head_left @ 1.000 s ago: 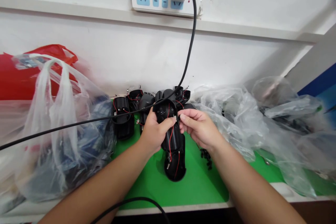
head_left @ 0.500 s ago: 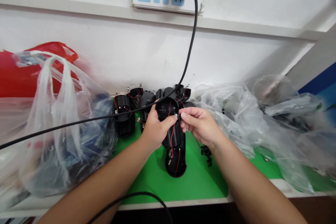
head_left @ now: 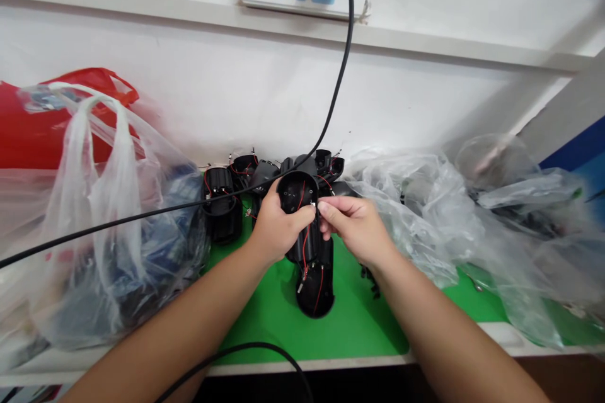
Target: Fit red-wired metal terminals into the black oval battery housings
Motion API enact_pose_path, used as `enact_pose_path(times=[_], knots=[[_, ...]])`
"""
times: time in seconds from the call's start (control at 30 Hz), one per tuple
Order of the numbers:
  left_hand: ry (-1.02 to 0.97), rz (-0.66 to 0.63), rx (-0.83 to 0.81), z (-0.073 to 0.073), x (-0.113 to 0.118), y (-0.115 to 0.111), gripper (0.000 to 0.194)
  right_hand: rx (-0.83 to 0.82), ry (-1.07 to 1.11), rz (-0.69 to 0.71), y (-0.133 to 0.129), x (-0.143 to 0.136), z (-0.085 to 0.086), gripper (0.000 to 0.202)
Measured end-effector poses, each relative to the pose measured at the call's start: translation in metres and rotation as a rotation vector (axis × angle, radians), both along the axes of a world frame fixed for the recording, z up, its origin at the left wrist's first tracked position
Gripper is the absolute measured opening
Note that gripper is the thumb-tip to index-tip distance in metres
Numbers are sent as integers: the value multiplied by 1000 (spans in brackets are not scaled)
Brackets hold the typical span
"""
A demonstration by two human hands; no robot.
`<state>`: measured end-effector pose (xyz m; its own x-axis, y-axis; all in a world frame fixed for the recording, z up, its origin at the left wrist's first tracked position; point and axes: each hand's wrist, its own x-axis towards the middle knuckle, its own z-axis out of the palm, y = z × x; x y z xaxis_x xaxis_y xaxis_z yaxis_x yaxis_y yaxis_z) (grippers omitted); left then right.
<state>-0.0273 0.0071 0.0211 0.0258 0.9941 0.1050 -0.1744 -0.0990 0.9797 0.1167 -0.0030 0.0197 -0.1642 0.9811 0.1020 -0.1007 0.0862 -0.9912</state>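
Gripping a black casing (head_left: 297,186), the left hand (head_left: 278,227) is wrapped around its left side, with the thumb laid across the front and the fingers hidden behind. The casing is held raised over the green mat (head_left: 363,334), midway between the two forearms, and its open, hollow face is turned toward the camera. By the tip of the left thumb, a small white piece (head_left: 313,204) is seen, and a red wire (head_left: 305,245) is run down the casing's front. At the right edge, the right hand (head_left: 352,223) is placed with thumb and forefinger pinched narrowly together; whether anything small is held between them cannot be told. Just below, another black shell (head_left: 314,296) is seen over the mat, though contact between the two cannot be made out. Behind the hands, more black casings (head_left: 218,182) are heaped near the wall, crossed in the view by a black cable (head_left: 343,69). Small black parts (head_left: 370,277) are partly hidden by the right wrist. The work is flanked by a clear plastic bag (head_left: 118,227) on the left and crumpled plastic (head_left: 425,201) on the right
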Motion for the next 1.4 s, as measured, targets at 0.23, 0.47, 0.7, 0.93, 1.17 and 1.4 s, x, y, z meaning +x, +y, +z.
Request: enact_pose_path(times=[0.23,0.47,0.7,0.93,1.17,1.4], knots=[[41,75,60,0,-5,4,47,473,-433,-61,-11,-13,0,26],[43,49,86,1,-5,2,50,580,-633,-77,-12,-13,-6,24],[72,61,-36,-6,-2,0,34,582,-750,-177,-14,-18,-17,28],[131,88,19,-5,-1,-2,32,556,-905,-189,-13,-20,-19,29],[51,62,-49,-6,0,2,35,535,-965,-168,-10,-19,-11,29],[-130,-47,-245,4,-2,-1,44,491,-528,-166,8,0,-7,33]])
